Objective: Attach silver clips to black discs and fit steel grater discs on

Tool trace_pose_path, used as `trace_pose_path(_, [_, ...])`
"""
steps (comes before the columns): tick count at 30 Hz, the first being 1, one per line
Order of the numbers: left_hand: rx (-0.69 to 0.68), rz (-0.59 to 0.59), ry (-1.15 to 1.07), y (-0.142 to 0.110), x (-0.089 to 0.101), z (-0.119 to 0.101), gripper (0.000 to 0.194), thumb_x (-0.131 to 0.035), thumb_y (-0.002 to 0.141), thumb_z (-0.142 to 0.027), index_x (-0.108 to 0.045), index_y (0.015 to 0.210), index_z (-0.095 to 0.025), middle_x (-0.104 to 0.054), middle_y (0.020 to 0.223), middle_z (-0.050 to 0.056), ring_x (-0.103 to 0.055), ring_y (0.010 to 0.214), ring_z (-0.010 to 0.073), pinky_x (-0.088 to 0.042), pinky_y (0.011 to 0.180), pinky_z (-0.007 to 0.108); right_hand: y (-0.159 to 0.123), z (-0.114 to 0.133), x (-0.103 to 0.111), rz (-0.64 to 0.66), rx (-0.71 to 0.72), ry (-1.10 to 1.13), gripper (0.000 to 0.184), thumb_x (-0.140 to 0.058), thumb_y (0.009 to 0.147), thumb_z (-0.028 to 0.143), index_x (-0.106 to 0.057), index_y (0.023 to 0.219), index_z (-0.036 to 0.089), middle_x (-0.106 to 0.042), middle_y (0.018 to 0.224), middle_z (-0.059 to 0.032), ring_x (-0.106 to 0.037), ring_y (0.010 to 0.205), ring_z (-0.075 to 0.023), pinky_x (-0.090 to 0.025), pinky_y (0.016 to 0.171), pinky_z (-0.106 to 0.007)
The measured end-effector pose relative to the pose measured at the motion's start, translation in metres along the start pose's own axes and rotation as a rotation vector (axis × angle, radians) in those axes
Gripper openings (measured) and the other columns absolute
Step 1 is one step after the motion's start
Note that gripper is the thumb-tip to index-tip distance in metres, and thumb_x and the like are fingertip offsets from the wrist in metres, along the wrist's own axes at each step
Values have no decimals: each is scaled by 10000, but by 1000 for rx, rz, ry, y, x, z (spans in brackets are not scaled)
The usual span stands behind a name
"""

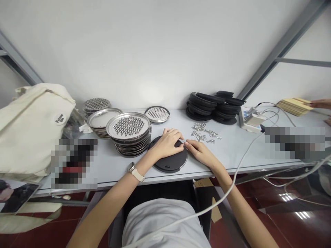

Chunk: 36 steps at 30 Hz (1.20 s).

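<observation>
A round black disc [172, 161] with small slots lies flat near the table's front edge. My left hand [169, 143] lies over its top, fingers bent and gripping its right-hand rim. At that same rim my right hand [198, 150] has thumb and forefinger pinched together, close to the left fingertips. A small shiny bit shows between the hands, too small to make out. Just behind my right hand is a loose pile of small metal wire clips [203, 132]. Left of the disc stands a stack of round metal graters [129, 127], the top one with raised teeth.
More round metal plates [103, 119] and graters [97, 104] stand behind that stack. A perforated disc [157, 114] lies by the wall. Black discs [203, 103] are stacked at back right, beside a power strip [249, 120]. A white cable [232, 184] crosses my right arm. Another person's hand [322, 103] touches yellowish pieces [294, 105]. A cream bag [33, 127] sits left.
</observation>
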<state>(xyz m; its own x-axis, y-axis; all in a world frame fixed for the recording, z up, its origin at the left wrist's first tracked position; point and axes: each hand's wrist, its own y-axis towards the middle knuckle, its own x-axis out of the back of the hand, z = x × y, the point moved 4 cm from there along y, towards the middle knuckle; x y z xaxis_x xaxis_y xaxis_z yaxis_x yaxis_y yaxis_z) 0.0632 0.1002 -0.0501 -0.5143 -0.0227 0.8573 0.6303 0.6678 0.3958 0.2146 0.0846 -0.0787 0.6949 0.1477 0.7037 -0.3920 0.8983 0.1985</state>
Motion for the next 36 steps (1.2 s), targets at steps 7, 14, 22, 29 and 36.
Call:
trace_pose_path(7, [20,8,18,0,-1,1,140,-561,848,-282,-575,959,-200,-616,1001,25,-533,1026,215,-305,954,401,0,0,-1,2,6,4,373,-364,977,400,-447,674,197,-499,636,10,-472,637,-152,-368,625,-270])
trace_pose_path(14, [40,36,20,0,1,1,151,-542,874,-306,-604,959,-196,-615,989,33,-530,1014,218,-307,952,404,0,-1,-1,-1,20,-7,383,-357,980,409,-472,681,198,-522,642,5,-488,643,-158,-378,636,-273])
trace_pose_path(22, [17,31,23,0,0,2,142,-535,878,-310,-592,916,-185,-615,966,29,-533,972,212,-320,914,393,-1,0,-1,-9,6,4,373,-356,982,398,-446,681,198,-501,641,11,-475,638,-153,-366,638,-273])
trace_pose_path(29, [19,35,15,0,1,2,139,-539,881,-311,-587,921,-186,-614,971,32,-533,980,211,-315,916,390,-1,1,-1,-23,7,1,359,-359,975,393,-416,676,202,-473,620,23,-452,612,-145,-347,613,-272])
trace_pose_path(36, [10,22,3,-1,0,3,143,-546,881,-307,-584,925,-177,-611,970,32,-534,985,211,-310,917,394,-1,1,-2,-27,0,-5,352,-362,975,381,-391,674,202,-451,616,25,-440,607,-141,-336,608,-272])
